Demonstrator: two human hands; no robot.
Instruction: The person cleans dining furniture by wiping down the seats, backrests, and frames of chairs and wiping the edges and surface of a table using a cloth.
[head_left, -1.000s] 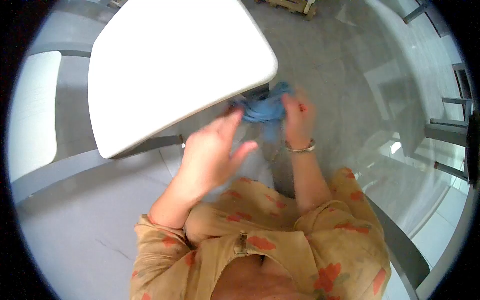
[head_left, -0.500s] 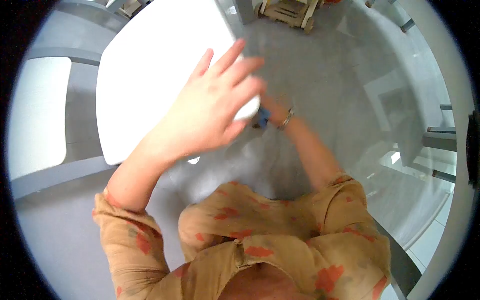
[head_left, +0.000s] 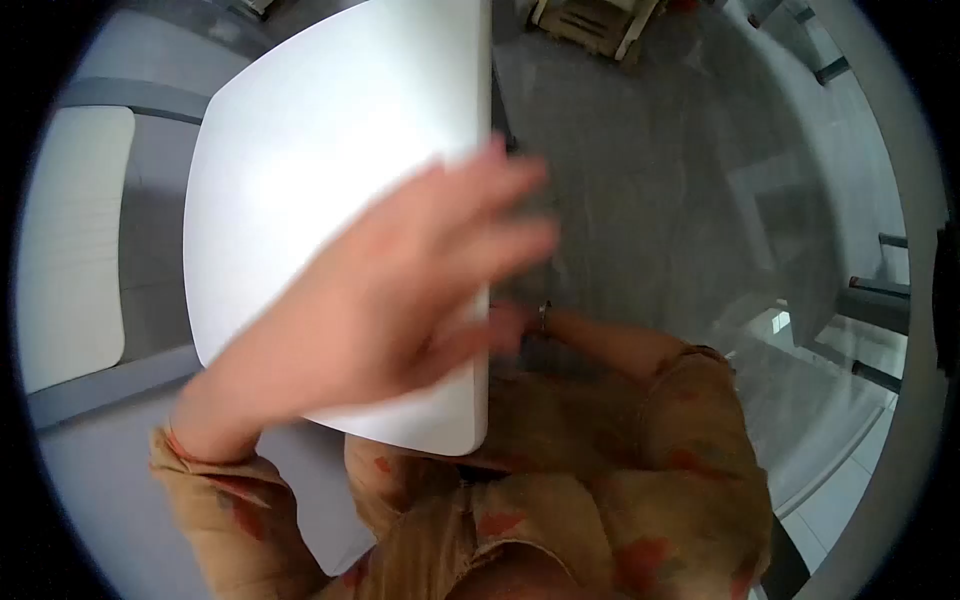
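Note:
My left hand (head_left: 400,270) is over the right part of a white board like a tabletop (head_left: 270,190), with rounded corners. It is motion-blurred, its fingers are spread past the board's right edge, and it holds nothing I can see. Whether the palm touches the surface cannot be made out. My right hand (head_left: 529,321) is low beside that same edge, near my lap. A bracelet (head_left: 544,318) circles its wrist. Its fingers are hidden behind my left hand and the board, so anything in them is out of sight.
A white seat or panel (head_left: 75,250) on a grey frame (head_left: 110,385) stands at left. Grey shiny floor (head_left: 640,190) stretches to the right. A small wheeled cart (head_left: 590,25) is at the top, and grey furniture legs (head_left: 880,300) stand at far right.
The white board's near corner has come much closer to my body, and its right edge has turned. My right hand has drawn back towards my lap; the blue item by it is now hidden.

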